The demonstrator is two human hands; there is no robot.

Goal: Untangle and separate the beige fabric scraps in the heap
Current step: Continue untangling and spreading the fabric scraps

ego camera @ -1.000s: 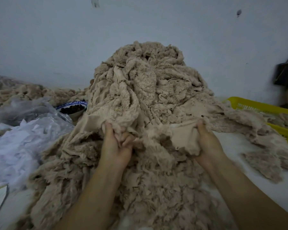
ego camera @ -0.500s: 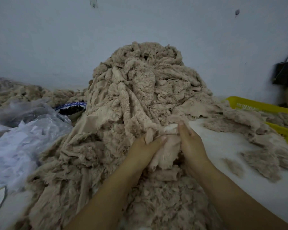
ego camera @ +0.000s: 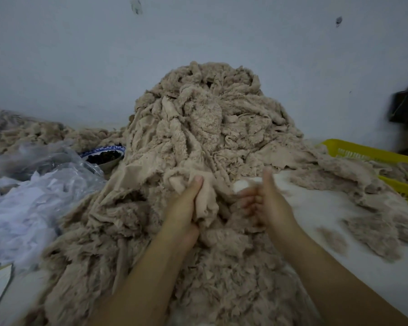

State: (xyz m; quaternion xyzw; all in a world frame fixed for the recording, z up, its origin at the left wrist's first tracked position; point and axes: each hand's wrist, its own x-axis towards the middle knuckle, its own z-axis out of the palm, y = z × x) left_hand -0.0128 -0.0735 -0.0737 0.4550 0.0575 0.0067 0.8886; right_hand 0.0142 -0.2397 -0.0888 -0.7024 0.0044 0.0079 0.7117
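Note:
A tall heap of beige fleece scraps point(ego camera: 205, 128) rises in the middle of the white table and spreads toward me. My left hand point(ego camera: 186, 208) grips a smooth beige scrap point(ego camera: 206, 198) at the front of the heap, thumb up along its edge. My right hand point(ego camera: 266, 203) is just to the right of it, blurred by motion, thumb raised and fingers loosely curled. A small white tuft point(ego camera: 242, 185) shows at its fingertips; whether the fingers hold it is unclear.
Clear plastic bags of white scraps point(ego camera: 31, 208) lie at the left, with a blue-rimmed bowl point(ego camera: 104, 156) behind them. A yellow plastic basket point(ego camera: 372, 158) holding beige scraps sits at the right. Loose beige scraps point(ego camera: 375, 229) lie on the white table point(ego camera: 320, 208).
My right hand has let go of the beige scrap and pulled a little to the right. My left hand keeps its grip on the scrap in much the same place.

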